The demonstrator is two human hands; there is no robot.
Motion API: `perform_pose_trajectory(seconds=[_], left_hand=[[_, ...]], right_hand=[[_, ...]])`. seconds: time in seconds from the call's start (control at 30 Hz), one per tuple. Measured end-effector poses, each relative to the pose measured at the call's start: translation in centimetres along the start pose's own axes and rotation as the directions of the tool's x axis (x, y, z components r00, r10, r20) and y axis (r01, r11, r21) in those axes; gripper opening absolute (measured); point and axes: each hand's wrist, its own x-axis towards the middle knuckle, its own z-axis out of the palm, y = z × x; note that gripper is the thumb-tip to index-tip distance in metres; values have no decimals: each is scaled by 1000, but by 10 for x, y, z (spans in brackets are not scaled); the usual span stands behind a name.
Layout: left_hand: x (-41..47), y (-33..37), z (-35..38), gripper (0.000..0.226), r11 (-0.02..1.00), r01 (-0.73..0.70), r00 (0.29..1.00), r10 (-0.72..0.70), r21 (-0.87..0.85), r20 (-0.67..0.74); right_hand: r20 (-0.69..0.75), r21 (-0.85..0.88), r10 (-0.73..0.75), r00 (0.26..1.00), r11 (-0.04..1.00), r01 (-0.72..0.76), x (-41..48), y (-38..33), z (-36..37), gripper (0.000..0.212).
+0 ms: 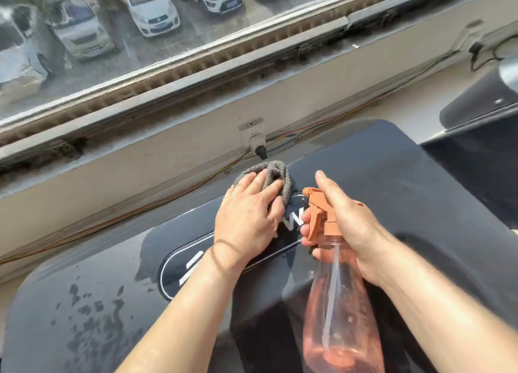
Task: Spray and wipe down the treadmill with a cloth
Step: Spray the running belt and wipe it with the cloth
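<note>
sunlit glass of a window (140, 36) runs across the top, with parked cars (152, 11) on the ground outside. under the window a pale wall (168, 162) carries a socket (253, 137) with a black plug in it, and coloured wires (112, 218) run along the wall. against that wall sits the treadmill (392, 190), its dark glossy cover filling the lower half of the view. an oval badge (179, 269) with white letters lies on the cover, partly hidden by the left forearm. wet drops (89, 316) and smears spot the cover at lower left. the grey cloth (272, 172) lies bunched at the far edge of the cover, just below the socket. the left hand (249, 218) lies flat on the cloth, fingers straight and close together, pressing it onto the cover; a thin band circles that wrist. the right hand (350, 221) grips the neck of a clear, orange-tinted bottle (336, 302), fingers curled round below the orange trigger (319, 212), thumb stretched up. the bottle is upright, just right of the left hand, nozzle pointing left toward the cloth. part of a second dark machine (476, 154) shows at the right edge.
</note>
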Motion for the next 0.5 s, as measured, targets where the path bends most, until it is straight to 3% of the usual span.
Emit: perform_pose_trajectory(seconds=[0.1,0.17,0.3,0.5], left_hand=[[22,0,-2,40,996,-81,996,82,-29,26],[40,-1,0,42,994,-92,992,97,-60,86],[76,4,7,46,989,-107,980,121,-97,156],[137,39,25,49,967,-187,958,218,-171,186]], right_hand=[[-15,-25,1,1000,1000,-1,9,-13,-12,67],[-101,-10,-15,995,1000,14,15,-17,-16,62],[-208,106,13,978,994,9,24,-21,-30,62],[-187,272,81,979,962,-28,40,-36,-59,76]])
